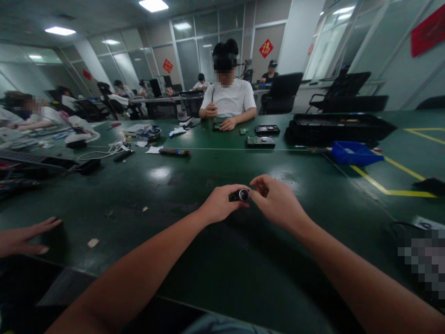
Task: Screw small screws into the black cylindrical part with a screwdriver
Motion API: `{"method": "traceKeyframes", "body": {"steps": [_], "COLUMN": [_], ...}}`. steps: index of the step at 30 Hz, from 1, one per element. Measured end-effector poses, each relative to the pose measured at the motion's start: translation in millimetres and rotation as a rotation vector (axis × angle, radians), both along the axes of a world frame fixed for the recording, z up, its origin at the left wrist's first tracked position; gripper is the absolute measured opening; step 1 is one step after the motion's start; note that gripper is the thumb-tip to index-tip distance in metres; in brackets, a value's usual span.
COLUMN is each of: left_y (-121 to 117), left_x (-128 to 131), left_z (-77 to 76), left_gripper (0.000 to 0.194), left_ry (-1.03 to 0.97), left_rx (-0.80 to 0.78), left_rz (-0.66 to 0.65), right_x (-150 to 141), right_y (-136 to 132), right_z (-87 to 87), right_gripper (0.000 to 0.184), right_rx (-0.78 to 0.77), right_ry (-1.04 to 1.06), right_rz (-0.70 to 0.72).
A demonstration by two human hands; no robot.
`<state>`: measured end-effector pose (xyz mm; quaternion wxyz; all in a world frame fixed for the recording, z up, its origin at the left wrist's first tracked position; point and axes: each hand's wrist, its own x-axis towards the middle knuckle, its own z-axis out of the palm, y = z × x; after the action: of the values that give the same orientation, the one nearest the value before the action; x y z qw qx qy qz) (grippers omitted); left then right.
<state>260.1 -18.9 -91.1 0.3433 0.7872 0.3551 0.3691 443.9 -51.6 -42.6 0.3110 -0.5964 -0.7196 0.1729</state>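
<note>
My left hand [219,204] is closed around a small black flashlight [235,195], a short tube whose round, silver-rimmed end faces me. Thumb and forefinger wrap its sides, just above the green table. Close by on the right, my right hand [274,199] has its fingers curved and apart, the thumb by the silver rim. Whether that thumb touches the rim, I cannot tell. The other fingers of this hand lie partly in shadow.
Another person's hand [28,236] rests at the table's left edge. Opposite sits a person [227,99] handling a small green-boarded part. Hard drives [260,141], a blue tray [354,153], a long black case [337,130] and a screwdriver-like tool [174,152] lie across the table [167,185].
</note>
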Motion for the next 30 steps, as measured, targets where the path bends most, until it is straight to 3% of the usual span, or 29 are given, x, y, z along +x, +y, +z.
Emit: {"method": "traceKeyframes", "body": {"steps": [5, 10, 17, 22, 30], "left_y": [3, 7, 5, 5, 6], "left_x": [-3, -6, -6, -4, -5], "left_z": [0.0, -3.0, 1.2, 1.6, -1.3], "left_gripper": [0.040, 0.040, 0.040, 0.040, 0.040], "left_ry": [0.002, -0.023, 0.035, 0.026, 0.024], "left_rx": [-0.021, 0.001, -0.008, 0.001, 0.008], "left_rz": [0.082, 0.075, 0.075, 0.073, 0.059], "right_x": [15, 27, 28, 24, 21], "right_y": [4, 1, -6, -8, -11], "right_z": [13.9, 22.9, 11.2, 1.4, 1.5], "right_gripper": [0.031, 0.042, 0.028, 0.027, 0.027], "right_rx": [-0.072, 0.041, 0.198, 0.211, 0.229], "right_ry": [0.113, 0.054, 0.420, 0.354, 0.246], "right_rz": [-0.001, 0.006, 0.047, 0.093, 0.080]}}
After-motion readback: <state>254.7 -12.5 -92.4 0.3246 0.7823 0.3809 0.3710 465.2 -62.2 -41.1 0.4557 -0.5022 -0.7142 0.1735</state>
